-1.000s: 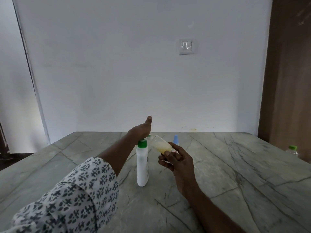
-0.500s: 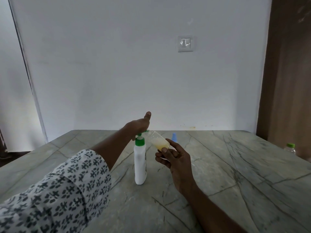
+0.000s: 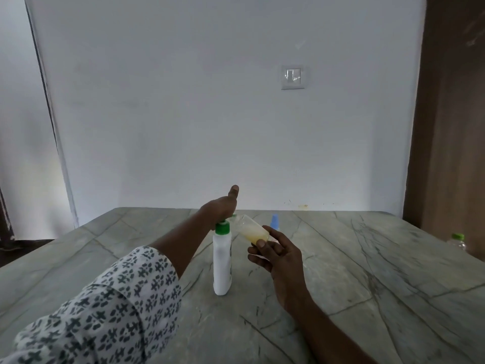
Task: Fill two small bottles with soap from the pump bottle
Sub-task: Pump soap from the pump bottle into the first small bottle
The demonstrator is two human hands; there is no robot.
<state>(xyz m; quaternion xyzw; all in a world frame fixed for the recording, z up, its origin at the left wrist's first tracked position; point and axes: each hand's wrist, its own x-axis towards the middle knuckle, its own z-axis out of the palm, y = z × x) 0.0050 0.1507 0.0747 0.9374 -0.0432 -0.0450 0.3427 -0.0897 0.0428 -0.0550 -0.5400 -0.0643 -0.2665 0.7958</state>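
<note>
Counting first, we get one white pump bottle with a green collar, standing upright on the marble table near its middle. One clear small bottle is in the air, tilted, mouth up against the pump spout, pale yellow soap pooled in its lower end. One blue-capped bottle stands behind it, farther back on the table, mostly hidden. One more bottle with a green cap shows off the table's right edge, low against the brown door. One wall switch. Two hands.

We see the left hand lying palm-down on the pump head, thumb stuck up and free, fingers not wrapped round anything we can make out. The right hand pinches the clear small bottle between thumb and fingertips at its base end, just right of the pump bottle.

Against half a second ago, we note little change: the left hand sits about as it did on the pump head, collar still showing below the palm, and the small bottle keeps the same tilt at the spout. A second ago the pump looked pushed lower, with the collar tight under the hand. The soap level looks about the same; we cannot tell any rise.
</note>
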